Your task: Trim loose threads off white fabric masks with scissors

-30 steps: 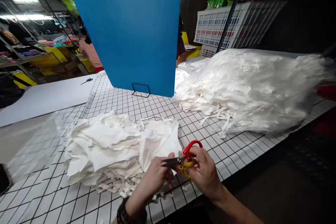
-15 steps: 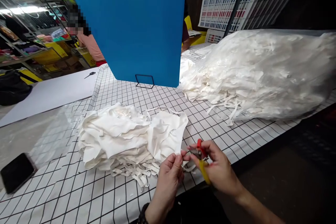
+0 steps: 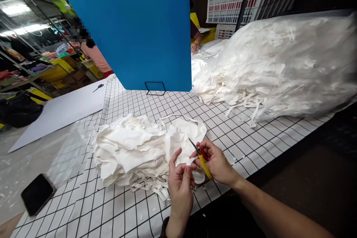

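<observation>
A heap of white fabric pieces (image 3: 131, 148) with thin straps lies on the grid-patterned table cover (image 3: 69, 212). At its right end, my left hand (image 3: 180, 186) pinches the edge of one white piece (image 3: 182, 134) between thumb and fingers. Close beside it, my right hand (image 3: 216, 163) holds small scissors (image 3: 205, 165) with red and yellow handles, their blades pointing up and to the left over the fabric. The fingertips of my right hand are also near the pinched edge; whether they touch it is unclear.
A big blue board (image 3: 131, 29) stands behind a wire stand (image 3: 155, 88). At right lies a clear bag of white fabric (image 3: 279, 67). A phone (image 3: 38, 194) is at left, dark scissors (image 3: 98, 87) on a white sheet (image 3: 64, 111). Two people are partly visible behind, near crates (image 3: 228, 0).
The scissors have swung from beside the pinched edge to point up and left. My left index finger has lifted and spread. The view has shifted, and a person's hand now shows beside the board.
</observation>
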`<state>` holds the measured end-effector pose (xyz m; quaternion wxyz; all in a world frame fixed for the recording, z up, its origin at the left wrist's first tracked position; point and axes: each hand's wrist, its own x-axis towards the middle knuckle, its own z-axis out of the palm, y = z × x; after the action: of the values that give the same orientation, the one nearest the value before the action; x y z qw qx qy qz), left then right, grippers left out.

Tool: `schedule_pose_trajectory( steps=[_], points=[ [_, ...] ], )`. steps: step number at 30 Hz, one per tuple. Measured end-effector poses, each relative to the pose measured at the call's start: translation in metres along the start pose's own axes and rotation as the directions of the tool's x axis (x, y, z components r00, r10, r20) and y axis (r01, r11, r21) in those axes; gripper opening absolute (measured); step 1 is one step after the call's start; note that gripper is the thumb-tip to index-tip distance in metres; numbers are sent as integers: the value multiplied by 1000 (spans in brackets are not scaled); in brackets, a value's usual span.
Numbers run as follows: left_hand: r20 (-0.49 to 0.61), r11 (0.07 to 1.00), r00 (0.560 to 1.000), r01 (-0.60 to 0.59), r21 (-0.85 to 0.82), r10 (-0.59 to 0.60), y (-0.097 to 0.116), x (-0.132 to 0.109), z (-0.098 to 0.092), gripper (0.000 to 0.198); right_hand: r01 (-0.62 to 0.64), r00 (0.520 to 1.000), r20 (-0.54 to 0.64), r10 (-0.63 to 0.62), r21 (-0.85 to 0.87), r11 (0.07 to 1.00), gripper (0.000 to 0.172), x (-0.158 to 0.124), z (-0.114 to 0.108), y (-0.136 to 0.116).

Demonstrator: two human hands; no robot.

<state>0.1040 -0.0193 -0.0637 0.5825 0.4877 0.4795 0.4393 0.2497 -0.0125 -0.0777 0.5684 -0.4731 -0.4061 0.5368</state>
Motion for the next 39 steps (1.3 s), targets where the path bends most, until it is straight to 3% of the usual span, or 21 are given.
schedule_pose_trajectory(
  steps=[5,9,13,17,22,28,39],
  points=[
    [107,983,994,28,-182,-9,-4,3,3,30,-59,992,105,64,-41,997,39,-5,-5,-9],
    [105,989,986,-118,-90,127,-3,5,1,24,-19,1000,-18,15,-292,956,30,-13,-29,-25],
    [118,978,976,-194,79,184,-1,7,-2,21,23,1000,30,-4,-667,745,31,-30,-49,-46],
    [154,958,966,-233,170,207,0,8,-1,25,83,996,81,-26,-835,544,42,-41,-52,-55],
    [232,941,946,-276,197,229,-2,7,1,24,98,995,95,-31,-886,453,42,-40,-44,-54],
    [255,926,925,-331,183,280,-4,7,2,26,118,991,133,4,-889,442,38,-38,-35,-65],
    [270,935,926,-314,164,264,-4,8,3,26,78,992,112,64,-917,390,40,-38,-35,-61]
  ],
)
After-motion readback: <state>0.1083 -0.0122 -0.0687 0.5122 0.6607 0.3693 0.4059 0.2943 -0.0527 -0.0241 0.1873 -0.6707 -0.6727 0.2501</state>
